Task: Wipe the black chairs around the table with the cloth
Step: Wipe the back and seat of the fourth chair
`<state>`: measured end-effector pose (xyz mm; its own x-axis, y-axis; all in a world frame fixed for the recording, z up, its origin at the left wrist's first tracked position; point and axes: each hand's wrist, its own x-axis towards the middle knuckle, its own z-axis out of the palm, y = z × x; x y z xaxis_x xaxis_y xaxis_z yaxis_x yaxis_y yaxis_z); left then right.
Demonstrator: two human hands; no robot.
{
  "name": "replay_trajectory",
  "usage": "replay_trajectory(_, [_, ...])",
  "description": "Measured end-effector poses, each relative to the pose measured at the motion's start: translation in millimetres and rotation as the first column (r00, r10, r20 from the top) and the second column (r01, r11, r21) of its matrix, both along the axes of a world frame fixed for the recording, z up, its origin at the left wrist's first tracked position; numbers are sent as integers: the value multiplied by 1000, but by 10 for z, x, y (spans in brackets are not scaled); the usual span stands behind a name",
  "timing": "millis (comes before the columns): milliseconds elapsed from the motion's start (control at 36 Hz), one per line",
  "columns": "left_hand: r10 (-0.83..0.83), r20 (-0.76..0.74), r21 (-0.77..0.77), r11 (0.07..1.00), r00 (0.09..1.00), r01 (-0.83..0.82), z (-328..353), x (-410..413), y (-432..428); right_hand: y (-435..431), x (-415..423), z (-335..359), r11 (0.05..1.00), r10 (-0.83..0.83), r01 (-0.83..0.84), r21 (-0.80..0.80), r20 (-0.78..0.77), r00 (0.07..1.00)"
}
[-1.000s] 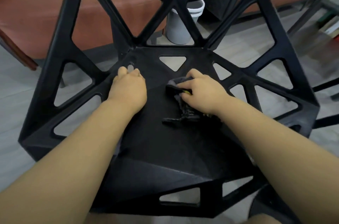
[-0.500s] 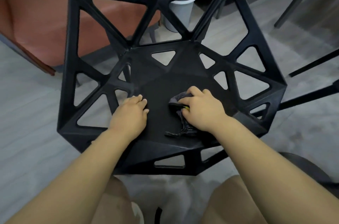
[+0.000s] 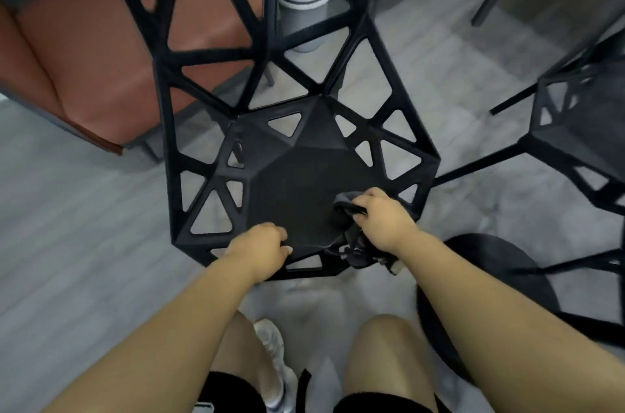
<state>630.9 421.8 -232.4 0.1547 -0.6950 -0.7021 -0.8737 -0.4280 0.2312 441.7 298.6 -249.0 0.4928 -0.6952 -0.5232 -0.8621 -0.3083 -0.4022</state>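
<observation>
Both hands have been drawn back to the front edge of the black chair (image 3: pixel 297 172) since the earlier frame. The left hand (image 3: pixel 260 248) is curled round that edge. The cloth (image 3: pixel 345 208), partly hanging off the front right corner, is gripped by the right hand (image 3: pixel 382 220). A second chair (image 3: pixel 575 142) is seen at the right.

There is one view only, from a wide-angle camera worn on the person's head. It faces forward and steeply down, close above the black chair (image 3: pixel 297 176), whose seat fills the middle of the frame. Both forearms (image 3: pixel 169 328) enter from the bottom edge, the knees (image 3: pixel 382 338) under them; the grey floor (image 3: pixel 67 226) spreads to the corners
</observation>
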Motion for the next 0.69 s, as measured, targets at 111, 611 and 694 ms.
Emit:
replay_trajectory(111, [53,-80,-102,993,995,-61,486,-94,-40,22,-203,605,992,-123,120,24,173,977])
replay_trajectory(611, [-254,-511,-480,877,821,-27,2736,-289,-519,641,-551,3404,906,-422,319,278,651,631])
replay_trajectory(694, [-264,-465,-466,885,845,20,2830,-303,-529,717,-648,3542,833,-518,490,259,676,524])
